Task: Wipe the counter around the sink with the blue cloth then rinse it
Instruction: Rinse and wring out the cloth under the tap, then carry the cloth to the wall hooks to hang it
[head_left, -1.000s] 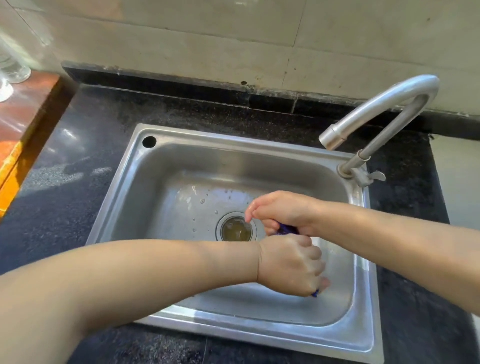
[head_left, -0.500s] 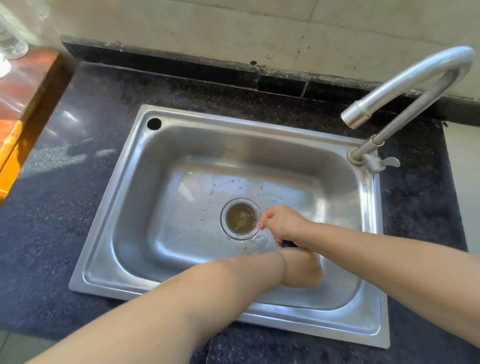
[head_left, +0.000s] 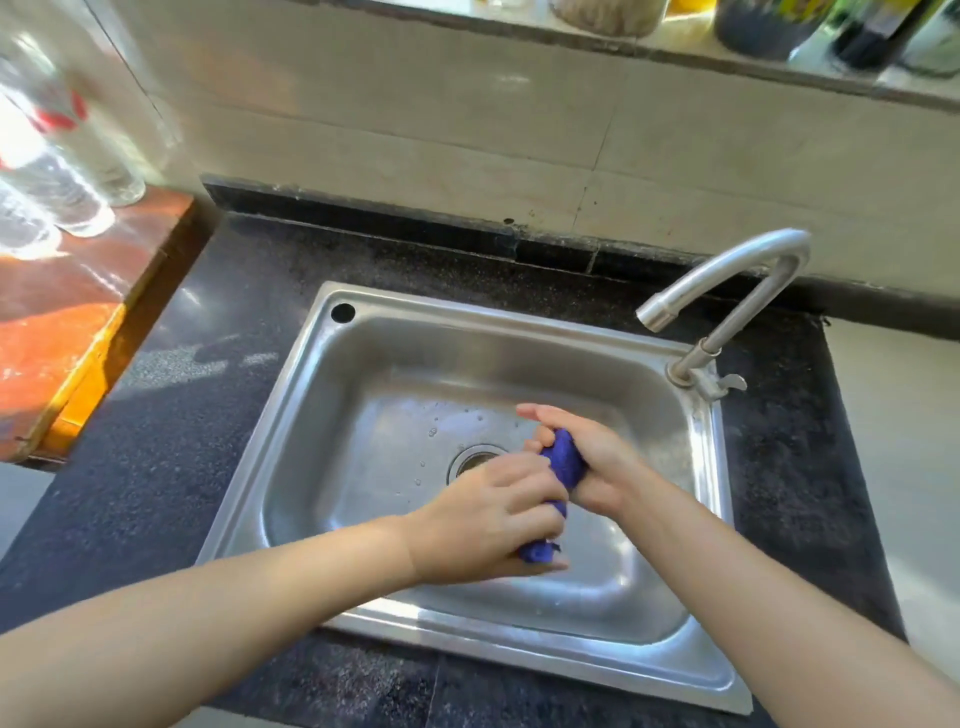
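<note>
The blue cloth (head_left: 563, 462) is bunched into a tight roll over the steel sink (head_left: 332, 395). My left hand (head_left: 493, 519) grips its lower end and my right hand (head_left: 587, 457) grips its upper end, right beside the drain (head_left: 470, 461). Most of the cloth is hidden inside my fists. The tap (head_left: 727, 291) stands at the sink's right rear corner, and no water runs from its spout. Black speckled counter (head_left: 171, 426) surrounds the sink.
Clear glass bottles (head_left: 57, 156) stand on an orange wooden board (head_left: 67, 312) at the left. Jars and bottles line a ledge (head_left: 769, 31) above the tiled wall. The tap handle (head_left: 730, 383) points right. A pale surface borders the counter at the right.
The view has tilted up and pulled back. My hands have risen from the sink floor, and more of the blue cloth shows between them.
</note>
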